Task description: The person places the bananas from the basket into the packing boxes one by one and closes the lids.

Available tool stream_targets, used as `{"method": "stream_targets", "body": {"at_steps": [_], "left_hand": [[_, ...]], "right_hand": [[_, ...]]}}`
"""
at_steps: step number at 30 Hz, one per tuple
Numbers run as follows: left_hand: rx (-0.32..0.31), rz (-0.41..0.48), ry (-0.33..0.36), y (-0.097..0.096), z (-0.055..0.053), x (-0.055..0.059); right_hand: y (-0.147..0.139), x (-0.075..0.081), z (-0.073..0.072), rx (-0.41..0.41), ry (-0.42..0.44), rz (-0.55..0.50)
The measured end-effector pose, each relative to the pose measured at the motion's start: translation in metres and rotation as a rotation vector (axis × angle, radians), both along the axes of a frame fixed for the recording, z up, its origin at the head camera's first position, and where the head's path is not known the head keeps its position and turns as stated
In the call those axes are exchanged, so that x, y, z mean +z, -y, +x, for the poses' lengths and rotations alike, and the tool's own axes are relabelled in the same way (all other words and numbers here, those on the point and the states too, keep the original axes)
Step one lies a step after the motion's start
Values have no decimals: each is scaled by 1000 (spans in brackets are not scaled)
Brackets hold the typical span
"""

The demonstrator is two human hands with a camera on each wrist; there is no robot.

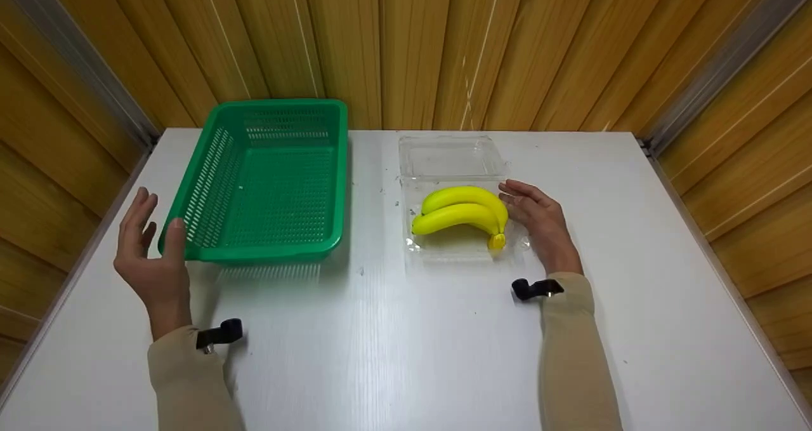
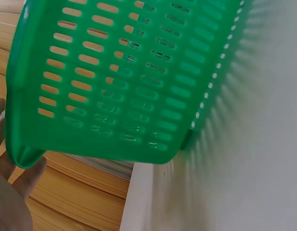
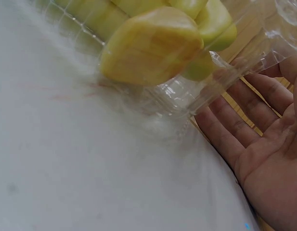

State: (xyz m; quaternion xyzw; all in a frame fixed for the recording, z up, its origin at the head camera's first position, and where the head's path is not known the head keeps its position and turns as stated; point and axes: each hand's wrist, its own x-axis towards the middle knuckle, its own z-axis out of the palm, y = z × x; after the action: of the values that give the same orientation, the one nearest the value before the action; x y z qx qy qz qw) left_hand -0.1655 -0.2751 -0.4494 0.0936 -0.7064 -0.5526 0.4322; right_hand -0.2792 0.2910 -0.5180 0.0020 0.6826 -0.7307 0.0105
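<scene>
A bunch of yellow bananas (image 1: 460, 216) lies in the base of a clear plastic clamshell box (image 1: 447, 258), whose lid (image 1: 451, 158) is folded back behind it. My right hand (image 1: 549, 231) is at the right side of this box, fingers extended along its clear wall (image 3: 211, 96). Over at the left, the green plastic basket (image 1: 343, 183) has slotted walls (image 2: 85, 72) and nothing inside. My left hand (image 1: 155, 266) is at its near left corner, with fingers spread outside the rim and the thumb (image 1: 174, 237) overlapping the corner in the head view.
Both things stand on a white table (image 1: 412, 355), near its back edge. Wood-look panels (image 1: 412, 50) rise behind the table and on both sides. A small black camera (image 1: 219, 334) sits on the left wrist, another (image 1: 536, 289) on the right.
</scene>
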Motion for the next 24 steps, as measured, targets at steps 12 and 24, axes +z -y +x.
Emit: {"method": "stream_targets", "body": {"at_steps": [12, 24], "left_hand": [[-82, -47, -38, -12, -3, 15], [-176, -93, -103, -59, 7, 51]], "right_hand": [[0, 0, 0, -2, 11, 25], [0, 0, 0, -3, 12, 60]]}}
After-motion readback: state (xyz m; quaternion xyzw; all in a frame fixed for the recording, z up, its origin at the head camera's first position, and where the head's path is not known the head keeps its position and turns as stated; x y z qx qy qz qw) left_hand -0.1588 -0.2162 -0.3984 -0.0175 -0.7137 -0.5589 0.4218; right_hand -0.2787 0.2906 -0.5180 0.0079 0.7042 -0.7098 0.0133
